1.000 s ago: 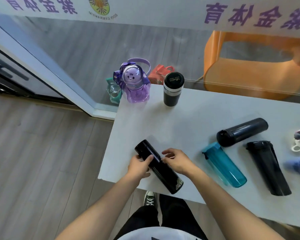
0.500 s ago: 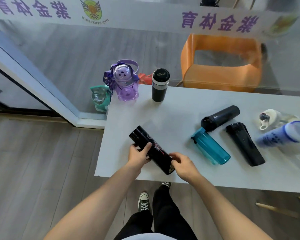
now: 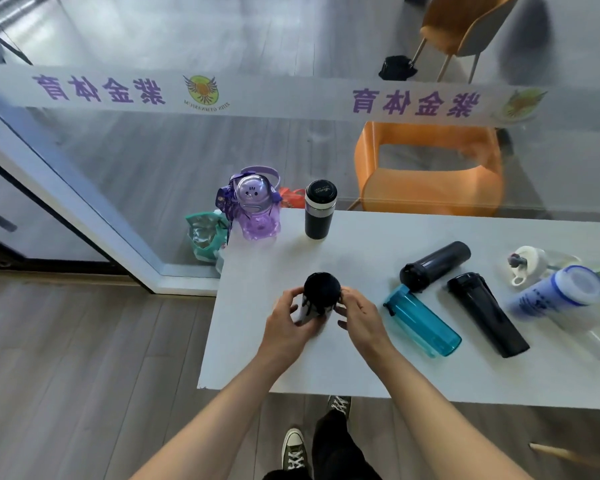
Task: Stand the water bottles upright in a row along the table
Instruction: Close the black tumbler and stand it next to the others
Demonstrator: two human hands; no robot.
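A black flask (image 3: 321, 293) stands upright near the left front of the white table (image 3: 361, 368), seen from above. My left hand (image 3: 288, 323) and my right hand (image 3: 359, 315) both grip its sides. At the back left corner a purple bottle (image 3: 258, 209) and a black tumbler (image 3: 319, 211) stand upright. Lying on their sides to the right are a teal bottle (image 3: 423, 322), a dark bottle (image 3: 435, 265), a black cup (image 3: 487, 315), a blue and white bottle (image 3: 558, 292) and a white-capped clear bottle (image 3: 527, 265).
A glass wall with a white banner runs behind the table; an orange chair (image 3: 426, 168) shows through it. A crumpled green bag (image 3: 205, 233) sits off the table's left back corner. My shoes (image 3: 293, 452) are on the wooden floor below the front edge.
The black flask lay on its side in both hands; it is now tipped upright on the table. The view has tilted up and back.
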